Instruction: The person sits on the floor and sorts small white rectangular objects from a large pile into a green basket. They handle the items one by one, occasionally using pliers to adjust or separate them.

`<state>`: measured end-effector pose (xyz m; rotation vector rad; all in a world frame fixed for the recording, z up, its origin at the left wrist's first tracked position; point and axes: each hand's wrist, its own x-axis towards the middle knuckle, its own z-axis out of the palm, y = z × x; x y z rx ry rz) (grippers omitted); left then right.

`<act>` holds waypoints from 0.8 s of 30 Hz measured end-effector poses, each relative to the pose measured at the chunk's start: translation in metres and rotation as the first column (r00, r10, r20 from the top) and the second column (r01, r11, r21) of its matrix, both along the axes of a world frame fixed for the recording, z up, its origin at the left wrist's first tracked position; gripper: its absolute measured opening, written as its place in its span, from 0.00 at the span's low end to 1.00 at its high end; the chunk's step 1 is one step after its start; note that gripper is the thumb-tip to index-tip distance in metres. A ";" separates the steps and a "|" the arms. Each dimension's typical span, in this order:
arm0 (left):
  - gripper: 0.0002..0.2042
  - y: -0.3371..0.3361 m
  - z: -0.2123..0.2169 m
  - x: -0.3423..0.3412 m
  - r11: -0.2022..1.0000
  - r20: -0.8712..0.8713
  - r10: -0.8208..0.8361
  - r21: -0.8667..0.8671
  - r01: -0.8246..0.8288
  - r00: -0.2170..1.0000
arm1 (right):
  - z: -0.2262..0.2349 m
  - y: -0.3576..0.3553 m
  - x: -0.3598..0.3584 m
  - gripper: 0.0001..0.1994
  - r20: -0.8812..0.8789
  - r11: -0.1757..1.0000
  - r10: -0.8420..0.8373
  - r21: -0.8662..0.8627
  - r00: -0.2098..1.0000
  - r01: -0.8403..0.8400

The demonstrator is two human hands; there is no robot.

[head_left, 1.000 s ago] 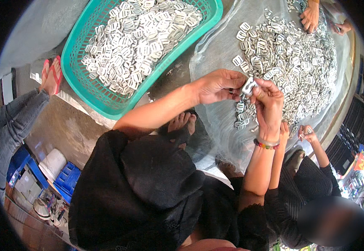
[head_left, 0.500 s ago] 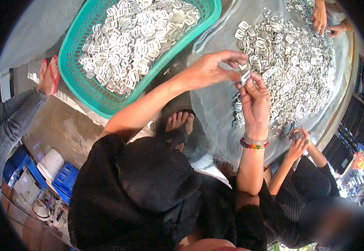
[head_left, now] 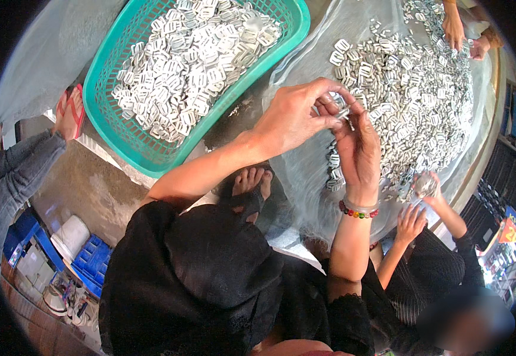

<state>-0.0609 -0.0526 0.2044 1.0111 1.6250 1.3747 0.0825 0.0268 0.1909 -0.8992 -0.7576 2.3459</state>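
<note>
Shifting left since a second ago, our right hand [head_left: 358, 157] is meeting the silver buckles [head_left: 342, 111] our left hand [head_left: 296, 113] is pinching over the heap's [head_left: 412, 101] left edge; whether it's gripping too, we cannot tell.

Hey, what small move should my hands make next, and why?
Perhaps firm up the hold of the left hand on the silvery pieces: they sit in its fingertip pinch, and the right hand is right beside them, though whether it also grips is unclear.
</note>
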 end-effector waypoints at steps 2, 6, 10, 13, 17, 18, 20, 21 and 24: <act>0.18 0.001 -0.006 -0.002 0.999 0.086 -0.039 -0.016 0.041 0.996 | -0.002 -0.001 0.008 0.17 -0.005 0.998 0.010 0.058 1.000 -0.010; 0.17 0.001 -0.004 -0.012 0.998 0.302 -0.045 -0.023 0.054 0.952 | 0.007 -0.005 0.004 0.18 0.137 0.982 0.019 0.183 0.990 -0.044; 0.19 0.001 -0.008 -0.020 0.983 0.403 -0.145 -0.043 0.177 0.904 | 0.001 -0.007 0.006 0.21 0.230 0.988 0.021 0.146 0.973 -0.056; 0.23 -0.010 -0.002 -0.024 0.962 0.608 -0.195 -0.036 0.271 0.770 | -0.001 -0.010 0.003 0.23 0.166 0.997 -0.076 0.024 0.983 0.073; 0.21 -0.011 -0.020 -0.024 0.971 0.438 -0.133 -0.120 0.205 0.889 | -0.007 -0.010 0.025 0.25 0.207 0.997 -0.072 0.039 0.976 0.066; 0.20 -0.009 -0.024 -0.024 0.977 0.381 -0.090 -0.145 0.155 0.920 | -0.005 -0.005 0.021 0.26 0.199 0.997 -0.039 0.072 0.979 0.025; 0.17 -0.007 -0.029 -0.025 0.981 0.259 -0.002 -0.184 0.052 0.966 | 0.002 -0.008 0.019 0.23 0.116 0.999 0.014 0.037 0.993 -0.019; 0.16 -0.006 -0.029 -0.022 0.983 0.276 -0.021 -0.168 0.069 0.961 | 0.002 -0.010 0.018 0.22 0.152 0.992 0.032 0.113 0.988 -0.050; 0.13 -0.004 -0.029 -0.014 0.984 0.289 -0.060 -0.143 0.106 0.955 | -0.001 -0.013 0.016 0.22 0.162 0.973 0.093 0.192 0.982 -0.124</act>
